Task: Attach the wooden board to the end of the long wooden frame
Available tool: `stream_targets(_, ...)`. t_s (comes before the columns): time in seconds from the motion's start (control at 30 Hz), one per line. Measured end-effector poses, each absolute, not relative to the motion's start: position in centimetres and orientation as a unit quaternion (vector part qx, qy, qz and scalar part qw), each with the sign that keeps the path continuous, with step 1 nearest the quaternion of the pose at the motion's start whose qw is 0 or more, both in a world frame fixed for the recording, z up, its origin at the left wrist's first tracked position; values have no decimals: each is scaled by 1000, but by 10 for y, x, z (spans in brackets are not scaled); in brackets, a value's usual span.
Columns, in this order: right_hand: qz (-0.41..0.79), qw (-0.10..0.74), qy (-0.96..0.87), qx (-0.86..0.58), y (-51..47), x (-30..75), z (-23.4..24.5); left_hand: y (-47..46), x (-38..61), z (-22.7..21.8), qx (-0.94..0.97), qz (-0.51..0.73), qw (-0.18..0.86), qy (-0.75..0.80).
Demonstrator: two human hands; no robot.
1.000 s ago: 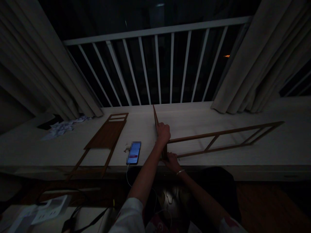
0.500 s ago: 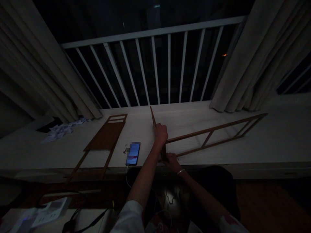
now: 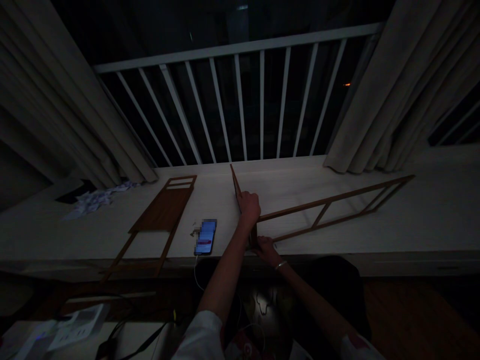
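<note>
Nearest us, the bare right hand [image 3: 266, 248], a silvery bracelet [image 3: 280, 265] at its wrist, bends its fingers by the near corner of the wooden parts; we cannot tell whether they grip. Just beyond, the bare left hand [image 3: 249, 206] has its fingers closed around a thin brown wooden panel [image 3: 235, 181], tilted above the pale, wood-grained window ledge [image 3: 292, 182]. To the right extends an open, ladder-like brown wooden frame [image 3: 320, 215]. For good control, we judge, the left should steady the panel while the right supports the corner without twisting it. Left of the hands lie a lit black phone [image 3: 207, 237] and a flat brown wooden piece with legs [image 3: 161, 210]; we make out no container. Beyond stands a white barred railing [image 3: 240, 48].
</note>
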State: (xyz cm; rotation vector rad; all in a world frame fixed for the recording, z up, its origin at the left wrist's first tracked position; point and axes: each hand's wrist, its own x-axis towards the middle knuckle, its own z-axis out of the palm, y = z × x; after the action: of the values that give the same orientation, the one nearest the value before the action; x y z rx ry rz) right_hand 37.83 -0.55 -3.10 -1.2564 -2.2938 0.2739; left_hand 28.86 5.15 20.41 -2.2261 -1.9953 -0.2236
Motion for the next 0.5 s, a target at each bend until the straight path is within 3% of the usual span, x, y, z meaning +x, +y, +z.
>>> stream_targets(0.5,99,266,-843,-457,-7,381,-32,50,290,205,-737,-74,67,-669)
